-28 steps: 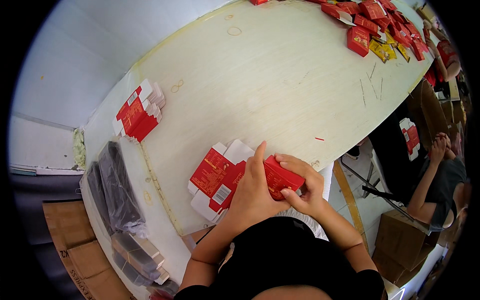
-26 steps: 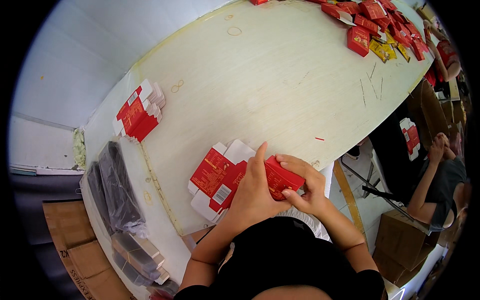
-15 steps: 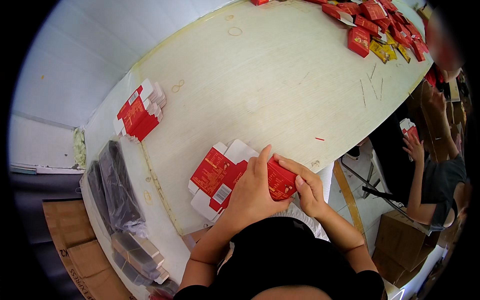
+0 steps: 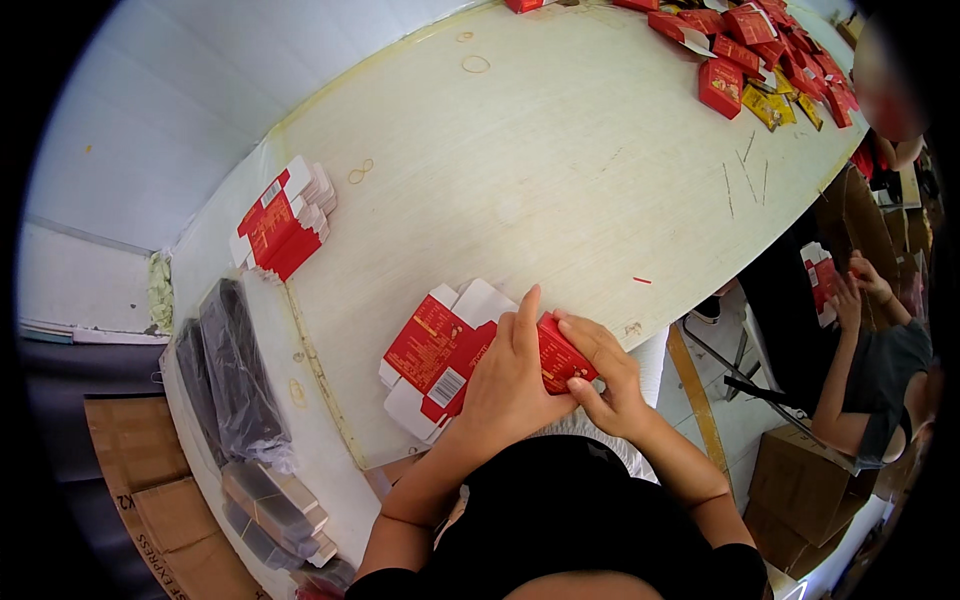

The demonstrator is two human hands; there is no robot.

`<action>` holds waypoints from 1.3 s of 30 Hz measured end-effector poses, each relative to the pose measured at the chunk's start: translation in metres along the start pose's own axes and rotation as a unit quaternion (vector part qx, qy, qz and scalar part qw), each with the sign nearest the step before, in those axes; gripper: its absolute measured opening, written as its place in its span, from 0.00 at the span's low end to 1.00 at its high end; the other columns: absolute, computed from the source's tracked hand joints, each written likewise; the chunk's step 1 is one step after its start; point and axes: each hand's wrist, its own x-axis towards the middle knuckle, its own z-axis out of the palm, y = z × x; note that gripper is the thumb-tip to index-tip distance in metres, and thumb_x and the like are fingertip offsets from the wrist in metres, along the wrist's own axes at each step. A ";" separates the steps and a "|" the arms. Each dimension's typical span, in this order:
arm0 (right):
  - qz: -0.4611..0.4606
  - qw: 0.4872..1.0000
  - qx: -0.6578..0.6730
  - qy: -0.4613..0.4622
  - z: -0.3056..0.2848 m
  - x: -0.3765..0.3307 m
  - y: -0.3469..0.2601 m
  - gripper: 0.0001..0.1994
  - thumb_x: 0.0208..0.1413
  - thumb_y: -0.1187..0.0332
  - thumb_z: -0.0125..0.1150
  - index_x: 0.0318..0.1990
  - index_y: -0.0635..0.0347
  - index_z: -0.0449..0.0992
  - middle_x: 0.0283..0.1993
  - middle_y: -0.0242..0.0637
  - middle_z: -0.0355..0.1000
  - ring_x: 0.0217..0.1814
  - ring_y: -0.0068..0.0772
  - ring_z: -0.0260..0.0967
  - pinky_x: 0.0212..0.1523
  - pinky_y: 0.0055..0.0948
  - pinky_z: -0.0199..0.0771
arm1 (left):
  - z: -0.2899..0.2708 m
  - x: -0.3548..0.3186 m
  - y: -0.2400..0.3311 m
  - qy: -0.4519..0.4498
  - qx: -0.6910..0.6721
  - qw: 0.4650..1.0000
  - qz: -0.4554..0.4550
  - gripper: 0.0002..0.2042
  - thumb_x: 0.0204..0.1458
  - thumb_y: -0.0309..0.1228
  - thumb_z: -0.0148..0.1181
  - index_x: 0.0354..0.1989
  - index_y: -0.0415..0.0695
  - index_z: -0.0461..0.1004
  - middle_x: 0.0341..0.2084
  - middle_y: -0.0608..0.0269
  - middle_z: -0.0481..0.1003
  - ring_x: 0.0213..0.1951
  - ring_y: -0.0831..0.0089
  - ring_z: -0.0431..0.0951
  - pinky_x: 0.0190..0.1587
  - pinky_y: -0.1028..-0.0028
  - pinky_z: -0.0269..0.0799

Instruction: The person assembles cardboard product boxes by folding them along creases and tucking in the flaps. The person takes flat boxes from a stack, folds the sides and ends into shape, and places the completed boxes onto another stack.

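A small red box (image 4: 562, 358) sits between my two hands near the table's front edge. My left hand (image 4: 508, 378) is against its left side, index finger pointing up and away from me. My right hand (image 4: 612, 378) closes round its right side, with the thumb pressed on the near part and the fingers over the far part. Just left of the box lie flat red and white cartons (image 4: 425, 345), apparently stacked, their right part covered by my left hand. Part of the box is hidden behind my fingers.
Another stack of flat cartons (image 4: 275, 225) lies further left on the table (image 4: 480, 170). Red boxes (image 4: 722, 88) and yellow packets (image 4: 768, 105) are heaped at the far right. Dark plastic-wrapped bundles (image 4: 240, 370) lie at left. A co-worker's hands (image 4: 855, 290) are at right.
My right thumb has moved down and left along the box, and the right fingers have shifted. My left hand is almost unmoved. The co-worker's hands have come together.
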 end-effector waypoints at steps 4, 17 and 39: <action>0.022 0.999 0.014 0.021 0.004 -0.008 0.006 0.22 0.54 0.80 0.49 0.58 0.68 0.64 0.60 0.51 0.62 0.61 0.46 0.62 0.58 0.36 0.63 | 0.001 -0.002 -0.001 0.002 -0.062 0.998 0.013 0.45 0.37 0.35 0.69 0.63 0.42 0.48 0.45 0.46 0.63 0.45 0.51 0.70 0.45 0.59 0.70; 0.147 0.930 0.315 0.119 0.012 0.004 0.006 0.07 0.62 0.73 0.35 0.41 0.65 0.61 0.59 0.54 0.60 0.54 0.32 0.64 0.55 0.30 0.62 | 0.005 0.009 -0.018 0.123 -0.199 0.964 0.123 0.04 0.52 0.24 0.53 0.35 0.40 0.71 0.31 0.61 0.67 0.33 0.73 0.68 0.33 0.76 0.64; 0.229 0.893 0.334 0.196 -0.168 0.149 0.039 0.33 0.61 0.40 0.29 0.57 0.59 0.61 0.57 0.40 0.62 0.57 0.35 0.61 0.58 0.41 0.61 | -0.018 0.015 -0.030 0.134 -0.192 0.972 0.013 0.23 0.47 0.21 0.55 0.53 0.38 0.60 0.52 0.49 0.61 0.45 0.62 0.73 0.45 0.66 0.70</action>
